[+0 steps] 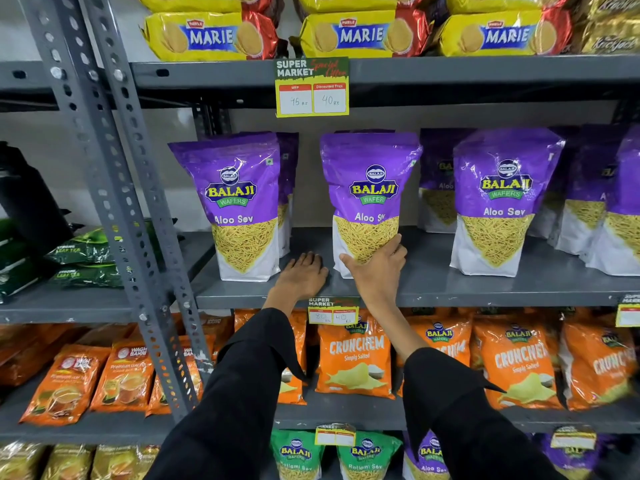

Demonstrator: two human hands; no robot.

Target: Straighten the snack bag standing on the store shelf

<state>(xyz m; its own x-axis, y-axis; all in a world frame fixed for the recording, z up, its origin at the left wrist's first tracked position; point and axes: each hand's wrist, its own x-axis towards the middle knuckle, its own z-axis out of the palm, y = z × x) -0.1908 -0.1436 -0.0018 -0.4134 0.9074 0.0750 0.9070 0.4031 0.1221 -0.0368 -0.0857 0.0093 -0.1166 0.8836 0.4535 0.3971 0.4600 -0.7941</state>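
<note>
A purple Balaji Aloo Sev snack bag [369, 188] stands upright on the grey middle shelf [433, 285], leaning slightly. My right hand [375, 268] grips its lower front, thumb on the left bottom corner and fingers spread over the clear window. My left hand [304, 273] rests palm down on the bare shelf just left of the bag, fingers apart, holding nothing. Both forearms wear black sleeves.
More purple Aloo Sev bags stand to the left [239, 206] and right [498, 202], with others behind. Yellow Marie biscuit packs [360, 34] fill the shelf above, orange Crunchem bags [353, 358] the shelf below. A grey perforated upright [114, 188] runs at left. Price tags [311, 88] hang from shelf edges.
</note>
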